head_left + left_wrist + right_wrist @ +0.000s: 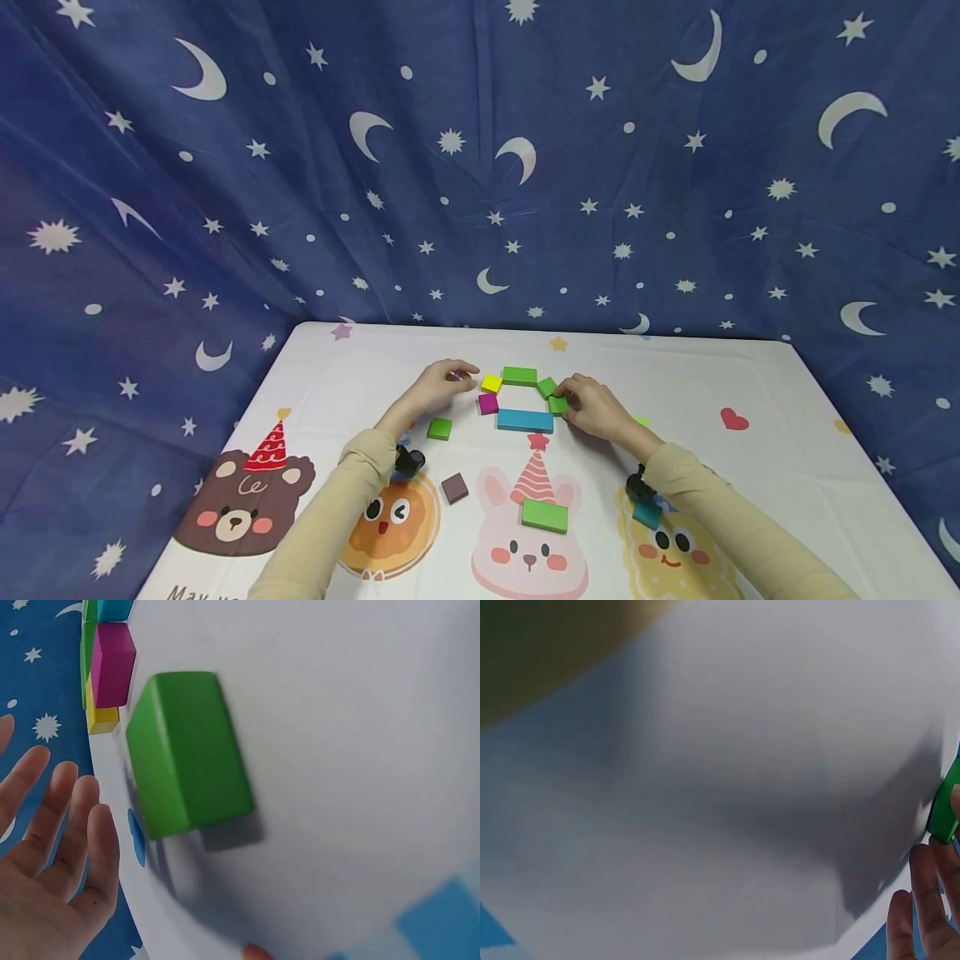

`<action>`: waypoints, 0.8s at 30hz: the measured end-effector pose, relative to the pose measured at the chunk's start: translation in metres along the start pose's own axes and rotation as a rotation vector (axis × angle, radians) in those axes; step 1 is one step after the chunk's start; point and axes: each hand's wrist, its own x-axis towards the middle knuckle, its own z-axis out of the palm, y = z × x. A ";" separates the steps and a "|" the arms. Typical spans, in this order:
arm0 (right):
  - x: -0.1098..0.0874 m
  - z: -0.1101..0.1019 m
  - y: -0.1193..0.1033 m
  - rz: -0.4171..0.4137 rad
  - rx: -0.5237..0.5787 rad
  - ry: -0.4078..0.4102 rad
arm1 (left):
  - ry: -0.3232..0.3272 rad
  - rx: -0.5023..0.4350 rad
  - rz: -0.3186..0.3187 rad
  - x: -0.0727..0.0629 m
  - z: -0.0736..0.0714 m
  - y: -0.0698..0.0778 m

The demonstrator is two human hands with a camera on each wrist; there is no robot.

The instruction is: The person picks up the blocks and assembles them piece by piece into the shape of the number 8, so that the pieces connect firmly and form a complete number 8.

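My right hand point(596, 408) pinches a small green block point(557, 406) at the right side of a ring of blocks; in the right wrist view that block point(945, 806) is at the right edge, by the fingertips. Another green block point(546, 387) touches it from behind. A long green block point(519, 376) forms the ring's back, and a long blue block point(525, 420) its front. On the left side are a yellow block point(491, 383) and a magenta block point(488, 404). My left hand point(442, 383) hovers left of the yellow block, fingers loosely extended, holding nothing.
A loose green block point(439, 429) lies below my left hand, with a brown block point(454, 488) nearer. A long green block point(545, 516) rests on the printed rabbit. By the right forearm are a teal block point(647, 514) and a partly hidden yellow-green piece point(641, 422).
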 end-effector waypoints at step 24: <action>0.001 0.001 0.004 -0.012 0.001 0.003 | 0.056 -0.057 -0.036 -0.057 -0.006 -0.028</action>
